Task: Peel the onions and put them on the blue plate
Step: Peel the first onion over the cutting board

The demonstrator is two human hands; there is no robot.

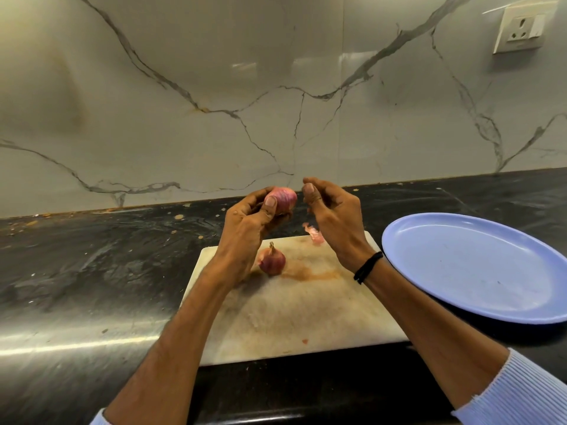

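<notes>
My left hand (pixel 250 223) grips a small red onion (pixel 283 200) above the far edge of the white cutting board (pixel 294 308), thumb pressed on its skin. Just right of it, a small gap away, my right hand (pixel 333 216) hovers with curled fingers; whether it holds a bit of skin is unclear. A pink piece of onion skin (pixel 313 234) shows below that hand, over the board's far edge. A second red onion (pixel 272 261), unpeeled with its stem up, sits on the board. The blue plate (pixel 478 265) lies empty to the right of the board.
The board and plate rest on a dark countertop (pixel 92 271) with scattered crumbs near the marble backsplash. A wall socket (pixel 521 29) is mounted at the upper right. A tiny red scrap (pixel 304 341) lies near the board's front edge.
</notes>
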